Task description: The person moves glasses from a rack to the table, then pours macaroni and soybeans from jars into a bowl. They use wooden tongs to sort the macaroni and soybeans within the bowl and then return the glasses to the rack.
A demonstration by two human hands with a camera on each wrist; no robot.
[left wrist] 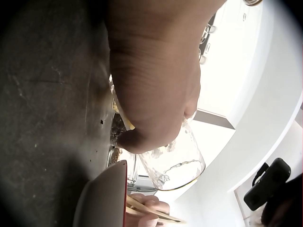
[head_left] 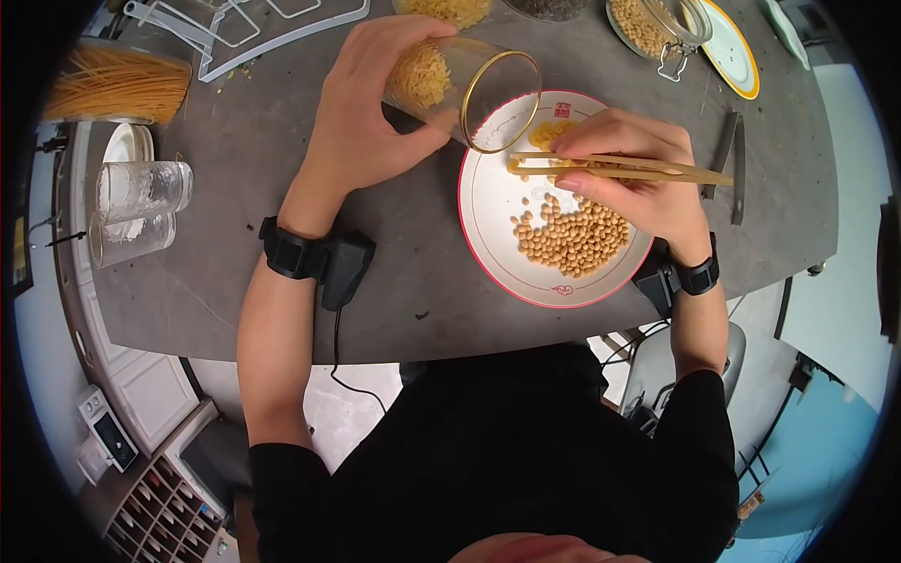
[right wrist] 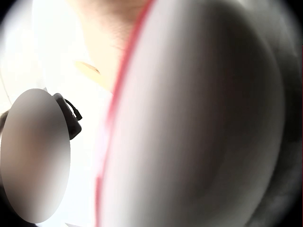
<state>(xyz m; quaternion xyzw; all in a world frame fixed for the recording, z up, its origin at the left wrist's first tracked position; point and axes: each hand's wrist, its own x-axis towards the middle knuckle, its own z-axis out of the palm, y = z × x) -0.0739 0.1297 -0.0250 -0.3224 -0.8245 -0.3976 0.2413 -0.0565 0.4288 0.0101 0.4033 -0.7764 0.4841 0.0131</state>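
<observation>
My left hand (head_left: 361, 117) grips a clear, gold-rimmed glass (head_left: 502, 98), tilted with its mouth toward the white, red-rimmed bowl (head_left: 488, 239). Small yellow pasta pieces (head_left: 419, 77) lie deep inside the glass. In the left wrist view, the thumb and palm wrap the glass (left wrist: 175, 165). Over the bowl, my right hand (head_left: 648, 164) holds light wooden tongs (head_left: 619, 169), their tips pointing left toward the glass mouth. Round beige beans (head_left: 572, 235) cover the bowl's near part; more yellow pasta (head_left: 552, 134) lies at its far side, partly behind the hand. The bowl's outer wall (right wrist: 189, 123) fills the right wrist view.
Dark metal tongs (head_left: 725, 155) lie right of the bowl. Behind stand an open jar of beans (head_left: 641, 28), a yellow-rimmed plate (head_left: 730, 52), and containers of pasta (head_left: 446, 9) and dark grains (head_left: 547, 7). At left are spaghetti (head_left: 117, 84), a white rack (head_left: 244, 52) and two glasses (head_left: 141, 211).
</observation>
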